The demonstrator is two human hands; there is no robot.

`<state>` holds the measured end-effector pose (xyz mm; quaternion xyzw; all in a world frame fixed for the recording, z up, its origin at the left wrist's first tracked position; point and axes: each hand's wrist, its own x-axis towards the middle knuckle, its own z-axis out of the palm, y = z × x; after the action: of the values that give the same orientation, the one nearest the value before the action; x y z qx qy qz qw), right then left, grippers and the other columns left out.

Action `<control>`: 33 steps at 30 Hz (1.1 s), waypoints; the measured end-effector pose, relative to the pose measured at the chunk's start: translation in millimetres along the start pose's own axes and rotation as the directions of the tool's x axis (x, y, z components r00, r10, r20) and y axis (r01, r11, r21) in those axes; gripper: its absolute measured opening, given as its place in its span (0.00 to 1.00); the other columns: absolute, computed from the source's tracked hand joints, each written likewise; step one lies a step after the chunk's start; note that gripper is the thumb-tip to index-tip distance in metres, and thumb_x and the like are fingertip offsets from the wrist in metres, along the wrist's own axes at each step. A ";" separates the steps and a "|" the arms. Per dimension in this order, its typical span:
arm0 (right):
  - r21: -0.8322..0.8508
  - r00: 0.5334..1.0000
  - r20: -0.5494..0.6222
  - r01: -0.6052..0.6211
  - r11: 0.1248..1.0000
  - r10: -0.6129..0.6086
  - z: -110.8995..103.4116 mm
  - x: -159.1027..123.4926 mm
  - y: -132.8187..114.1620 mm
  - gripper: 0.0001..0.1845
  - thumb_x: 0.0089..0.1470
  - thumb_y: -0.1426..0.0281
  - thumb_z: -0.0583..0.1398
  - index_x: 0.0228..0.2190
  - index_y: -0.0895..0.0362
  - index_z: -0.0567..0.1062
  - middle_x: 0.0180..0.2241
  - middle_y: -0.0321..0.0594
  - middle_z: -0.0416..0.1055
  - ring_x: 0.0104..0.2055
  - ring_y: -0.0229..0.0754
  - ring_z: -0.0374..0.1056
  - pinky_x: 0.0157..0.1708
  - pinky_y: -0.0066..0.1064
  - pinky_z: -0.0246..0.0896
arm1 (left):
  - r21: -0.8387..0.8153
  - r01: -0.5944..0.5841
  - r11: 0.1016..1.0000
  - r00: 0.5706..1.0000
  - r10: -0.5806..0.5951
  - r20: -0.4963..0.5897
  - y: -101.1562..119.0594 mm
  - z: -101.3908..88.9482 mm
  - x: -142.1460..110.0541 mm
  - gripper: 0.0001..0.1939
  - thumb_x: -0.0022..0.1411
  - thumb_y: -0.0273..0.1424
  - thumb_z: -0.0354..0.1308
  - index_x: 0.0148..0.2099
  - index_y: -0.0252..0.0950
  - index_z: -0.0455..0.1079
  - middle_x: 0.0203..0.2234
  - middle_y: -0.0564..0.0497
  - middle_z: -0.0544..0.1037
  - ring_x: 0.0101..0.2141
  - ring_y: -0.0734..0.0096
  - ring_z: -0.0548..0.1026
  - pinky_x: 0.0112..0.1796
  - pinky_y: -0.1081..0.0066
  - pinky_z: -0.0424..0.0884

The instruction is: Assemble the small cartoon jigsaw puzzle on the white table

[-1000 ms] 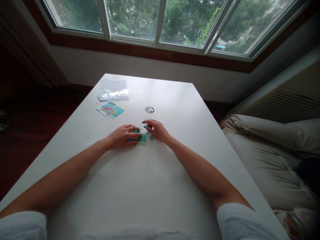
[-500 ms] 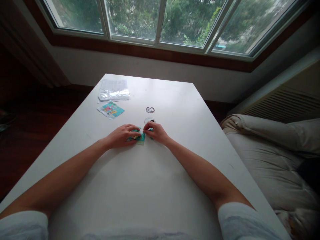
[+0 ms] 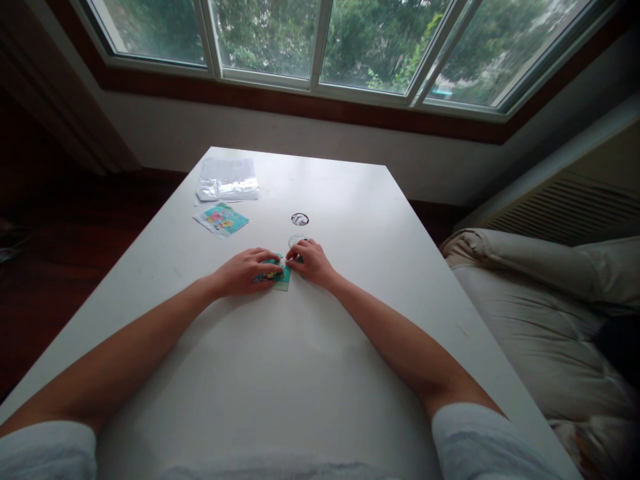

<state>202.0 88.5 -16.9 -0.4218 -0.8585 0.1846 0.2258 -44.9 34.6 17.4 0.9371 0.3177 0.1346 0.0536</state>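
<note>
My left hand point(image 3: 245, 271) lies over a small teal printed card point(image 3: 283, 277) on the white table, its fingers and thumb holding the card down. The card's left part is hidden under that hand. Against the card's right edge is my right hand point(image 3: 314, 262), its thumb and fingertips pinched together. Whatever sits between those fingertips is too small to make out. Just beyond the right hand lies a round clear disc point(image 3: 296, 240), partly covered by the fingers. Farther back is a round dark-rimmed piece point(image 3: 300, 219) with a grey and white face.
On the left of the white table point(image 3: 280, 373) lies another teal and pink printed sheet point(image 3: 223, 219). Behind it are papers in a clear plastic sleeve point(image 3: 228, 179). A beige padded seat point(image 3: 520, 327) stands along the right side, and a window point(image 3: 310, 40) is beyond the table.
My right hand has tilted lower and its fingers have shifted slightly; a teal bit seen beneath it before is now hidden. My left hand and the card have stayed in place.
</note>
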 end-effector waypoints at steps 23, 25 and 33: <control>0.033 0.989 0.059 0.134 0.990 -0.136 -42.0 -0.7 35.8 0.08 0.58 0.73 0.64 0.39 0.53 0.82 0.37 0.40 0.77 0.41 0.42 0.67 0.44 0.32 0.58 | 0.032 0.019 0.999 1.000 -0.020 0.020 8.3 -4.2 0.9 0.20 0.68 0.38 0.60 0.61 0.48 0.71 0.53 0.45 0.76 0.53 0.58 0.73 0.54 0.59 0.70; 0.015 0.979 0.110 0.170 0.985 -0.170 -43.9 -1.6 35.6 0.09 0.57 0.73 0.65 0.41 0.52 0.82 0.38 0.40 0.76 0.41 0.43 0.66 0.45 0.31 0.58 | 0.060 0.032 0.998 0.999 -0.034 0.028 9.9 -3.9 1.2 0.21 0.67 0.39 0.60 0.62 0.47 0.70 0.52 0.45 0.75 0.51 0.57 0.73 0.53 0.59 0.70; -0.085 0.978 0.159 0.149 0.985 -0.134 -45.6 -2.3 28.4 0.06 0.57 0.70 0.66 0.39 0.54 0.81 0.39 0.41 0.74 0.43 0.43 0.64 0.46 0.31 0.56 | 0.112 0.051 0.992 0.997 -0.057 0.045 14.7 -3.4 2.1 0.21 0.68 0.40 0.59 0.61 0.46 0.70 0.52 0.44 0.74 0.51 0.56 0.72 0.51 0.58 0.69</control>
<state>246.2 108.7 6.0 -0.3548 -0.9090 0.1581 0.1515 -35.7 24.3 23.8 0.9326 0.3485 0.0928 0.0129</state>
